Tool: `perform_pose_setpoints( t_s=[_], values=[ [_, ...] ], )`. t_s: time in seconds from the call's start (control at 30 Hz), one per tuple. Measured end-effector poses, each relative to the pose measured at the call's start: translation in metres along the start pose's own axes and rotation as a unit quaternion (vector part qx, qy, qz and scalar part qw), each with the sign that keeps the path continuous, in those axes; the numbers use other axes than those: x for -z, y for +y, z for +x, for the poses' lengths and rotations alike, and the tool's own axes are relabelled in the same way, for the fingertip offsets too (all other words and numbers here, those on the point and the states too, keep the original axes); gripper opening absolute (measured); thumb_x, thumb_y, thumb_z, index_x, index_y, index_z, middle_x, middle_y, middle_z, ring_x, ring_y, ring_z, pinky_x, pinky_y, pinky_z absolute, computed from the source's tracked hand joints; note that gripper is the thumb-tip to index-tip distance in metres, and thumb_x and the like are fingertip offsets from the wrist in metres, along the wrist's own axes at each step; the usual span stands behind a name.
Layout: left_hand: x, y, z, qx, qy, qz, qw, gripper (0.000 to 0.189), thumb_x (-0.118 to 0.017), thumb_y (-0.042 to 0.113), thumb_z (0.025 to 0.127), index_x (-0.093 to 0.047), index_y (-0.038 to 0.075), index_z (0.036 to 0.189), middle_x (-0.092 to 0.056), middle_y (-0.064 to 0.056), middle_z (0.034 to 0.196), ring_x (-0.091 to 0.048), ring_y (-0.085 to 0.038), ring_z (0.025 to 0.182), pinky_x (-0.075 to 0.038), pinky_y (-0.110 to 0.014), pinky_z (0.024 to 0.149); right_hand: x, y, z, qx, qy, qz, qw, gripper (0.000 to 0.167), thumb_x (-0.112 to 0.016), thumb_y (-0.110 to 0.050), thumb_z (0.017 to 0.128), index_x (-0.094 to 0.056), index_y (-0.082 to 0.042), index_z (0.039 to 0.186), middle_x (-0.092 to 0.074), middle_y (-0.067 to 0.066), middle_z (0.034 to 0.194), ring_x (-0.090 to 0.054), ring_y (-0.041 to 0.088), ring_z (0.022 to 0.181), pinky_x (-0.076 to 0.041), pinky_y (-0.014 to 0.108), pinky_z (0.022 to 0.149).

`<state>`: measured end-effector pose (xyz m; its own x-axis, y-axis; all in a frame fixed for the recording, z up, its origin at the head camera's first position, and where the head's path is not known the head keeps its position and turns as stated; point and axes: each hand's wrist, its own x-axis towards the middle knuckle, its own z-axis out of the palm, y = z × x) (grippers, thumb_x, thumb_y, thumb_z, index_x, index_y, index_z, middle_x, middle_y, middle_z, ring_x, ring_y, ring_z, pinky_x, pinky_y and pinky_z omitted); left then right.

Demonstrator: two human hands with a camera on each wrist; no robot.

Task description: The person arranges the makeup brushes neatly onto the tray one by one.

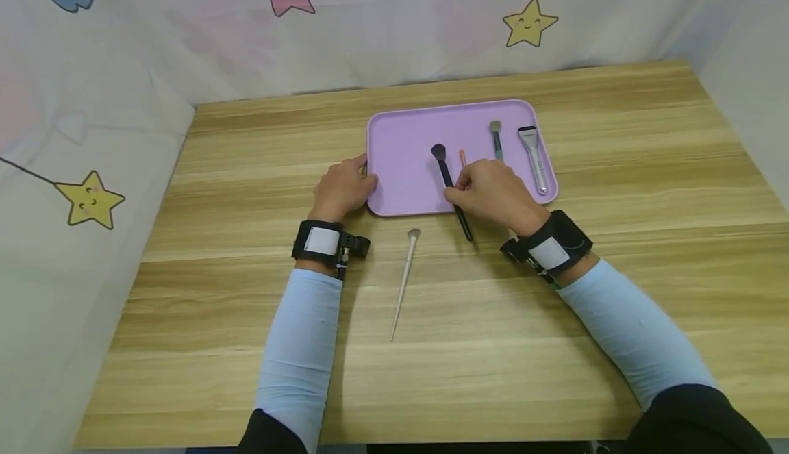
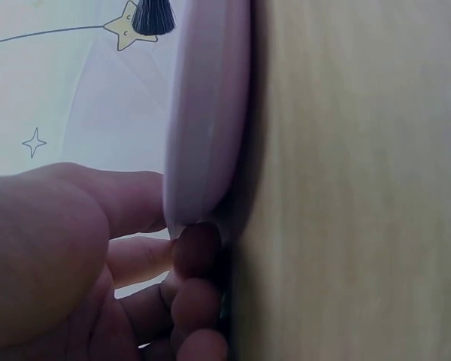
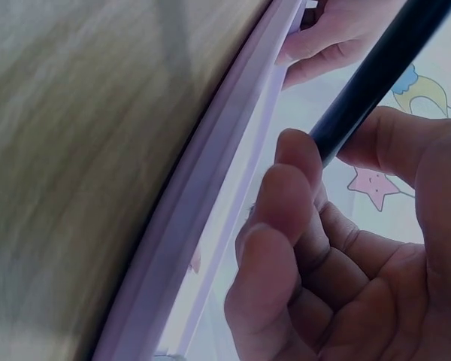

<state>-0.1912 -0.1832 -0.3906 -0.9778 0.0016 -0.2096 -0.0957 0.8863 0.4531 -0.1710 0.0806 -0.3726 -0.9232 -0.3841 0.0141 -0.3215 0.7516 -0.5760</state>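
Wood with yellow and brown grain makes the desk [image 1: 216, 337], and at its far part, right of the middle, is a lilac tray [image 1: 403, 156] with rounded corners and a raised rim. The left hand [image 1: 342, 185] holds the tray's left edge between its thumb and bent fingers. The right hand [image 1: 496, 190], above the tray's near side, pinches the handle of a black brush [image 1: 446, 172]. This brush is slim, with a full dark head; it slants from far left to near right, and its handle reaches past the near rim. Nearer, a pale brush [image 1: 404, 283] with a narrowing handle lies on the desk. At the tray's right are a flat-headed silver brush [image 1: 533, 158] and a green-handled brush [image 1: 496, 142], partly hidden by the right hand. Behind this same hand, only a small orange tip [image 1: 463, 157] can be seen. In the right wrist view, the top edge cuts off the black handle.
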Motion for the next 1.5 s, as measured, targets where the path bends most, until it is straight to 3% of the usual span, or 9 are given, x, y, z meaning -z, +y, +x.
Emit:
perform_pose_setpoints(
  t_s=[0.47, 0.83, 1.13, 1.37, 1.5],
  values=[
    [0.001, -0.001, 0.0, -0.003, 0.002, -0.001, 1.0, 0.061, -0.052, 0.033, 0.098, -0.043, 0.015, 0.155, -0.05, -0.015, 0.149, -0.055, -0.034, 0.104, -0.045, -0.044, 0.074, -0.001, 0.005, 0.011, -0.011, 0.002, 0.003, 0.9999, 0.026, -0.068, -0.026, 0.088, -0.073, -0.011, 0.068, -0.058, 0.0, 0.06, -0.047, 0.014, 0.052, -0.034, 0.029, 0.046],
    [0.0, -0.002, 0.0, -0.001, 0.003, -0.007, 1.0, 0.06, -0.052, 0.033, 0.098, -0.044, 0.015, 0.155, -0.054, -0.015, 0.145, -0.056, -0.034, 0.097, -0.04, -0.04, 0.066, -0.004, 0.006, 0.021, -0.005, -0.005, 0.004, 1.0, 0.034, -0.067, -0.025, 0.088, -0.07, -0.013, 0.057, -0.047, -0.005, 0.052, -0.039, 0.01, 0.048, -0.027, 0.026, 0.044],
    [0.0, -0.001, -0.001, 0.001, 0.002, -0.006, 1.0, 0.061, -0.052, 0.034, 0.098, -0.043, 0.016, 0.155, -0.053, -0.014, 0.146, -0.056, -0.034, 0.098, -0.041, -0.04, 0.067, -0.005, 0.005, 0.028, -0.023, -0.008, 0.005, 0.9997, 0.027, -0.068, -0.027, 0.087, -0.075, -0.011, 0.067, -0.062, 0.003, 0.074, -0.047, 0.015, 0.057, -0.034, 0.029, 0.048],
    [-0.001, -0.002, 0.0, 0.001, 0.0, -0.007, 1.0, 0.06, -0.053, 0.034, 0.099, -0.043, 0.016, 0.155, -0.054, -0.014, 0.145, -0.057, -0.033, 0.096, -0.04, -0.039, 0.066, -0.006, 0.004, 0.032, -0.025, -0.01, 0.014, 0.9995, 0.028, -0.068, -0.027, 0.088, -0.073, -0.009, 0.066, -0.057, 0.0, 0.058, -0.046, 0.014, 0.051, -0.034, 0.028, 0.047],
    [-0.001, -0.003, 0.001, 0.001, 0.003, -0.006, 1.0, 0.06, -0.053, 0.035, 0.098, -0.044, 0.016, 0.155, -0.054, -0.014, 0.145, -0.056, -0.033, 0.096, -0.04, -0.039, 0.067, -0.007, 0.003, 0.036, -0.026, -0.017, 0.018, 0.9994, 0.029, -0.068, -0.027, 0.089, -0.073, -0.008, 0.067, -0.058, 0.0, 0.058, -0.047, 0.013, 0.051, -0.035, 0.028, 0.047]
  ],
)
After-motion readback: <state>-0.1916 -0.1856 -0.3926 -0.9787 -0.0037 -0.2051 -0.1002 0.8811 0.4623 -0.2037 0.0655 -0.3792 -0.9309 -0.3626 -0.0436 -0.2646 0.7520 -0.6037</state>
